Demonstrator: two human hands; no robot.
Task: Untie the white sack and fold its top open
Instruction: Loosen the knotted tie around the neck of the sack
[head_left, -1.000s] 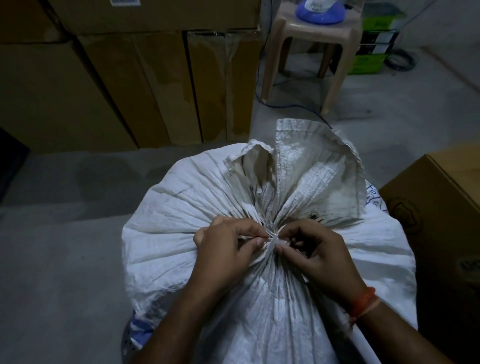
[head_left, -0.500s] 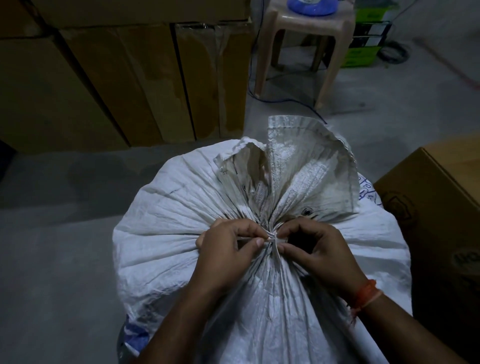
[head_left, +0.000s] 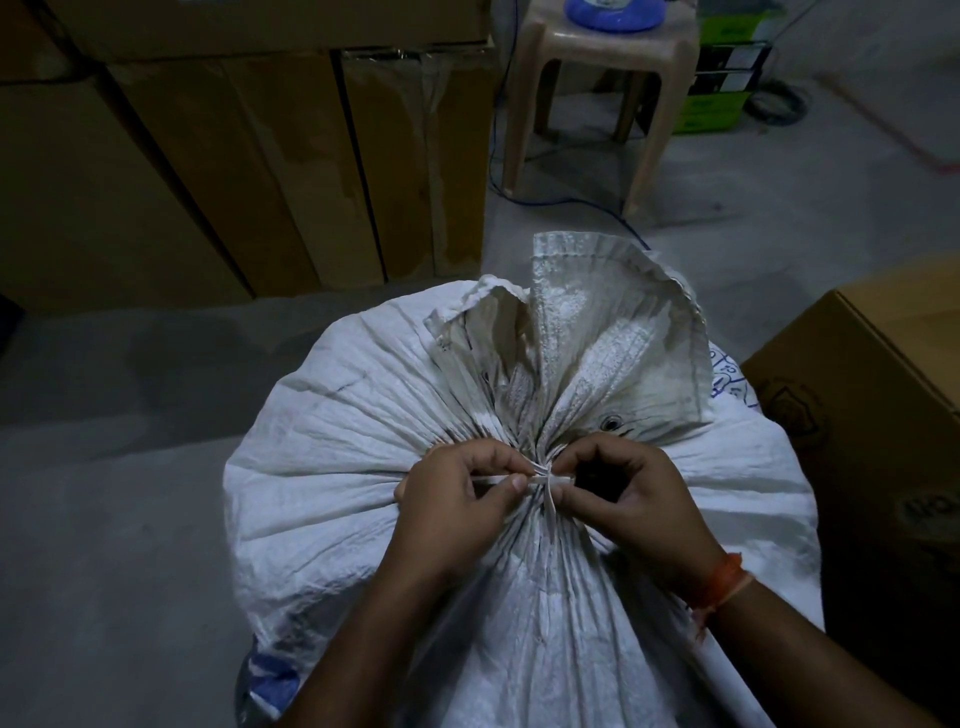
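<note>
A full white woven sack (head_left: 337, 467) stands on the floor in front of me, its neck gathered tight by a thin white tie (head_left: 541, 475). Above the tie the sack's loose top (head_left: 597, 332) fans out and stands up. My left hand (head_left: 457, 499) pinches the tie's left end between thumb and forefinger. My right hand (head_left: 623, 499), with an orange band at the wrist, pinches the tie on the knot's right side. Both hands rest against the gathered neck.
Tall cardboard boxes (head_left: 234, 171) line the back left. A beige plastic stool (head_left: 602, 78) with a blue object on it stands behind the sack, a blue cable on the floor beside it. Another cardboard box (head_left: 878, 405) sits close on the right. Grey concrete floor lies to the left.
Both hands stay pinched at the knot with only small finger movements. The view has shifted slightly; the tie still holds the neck gathered.
</note>
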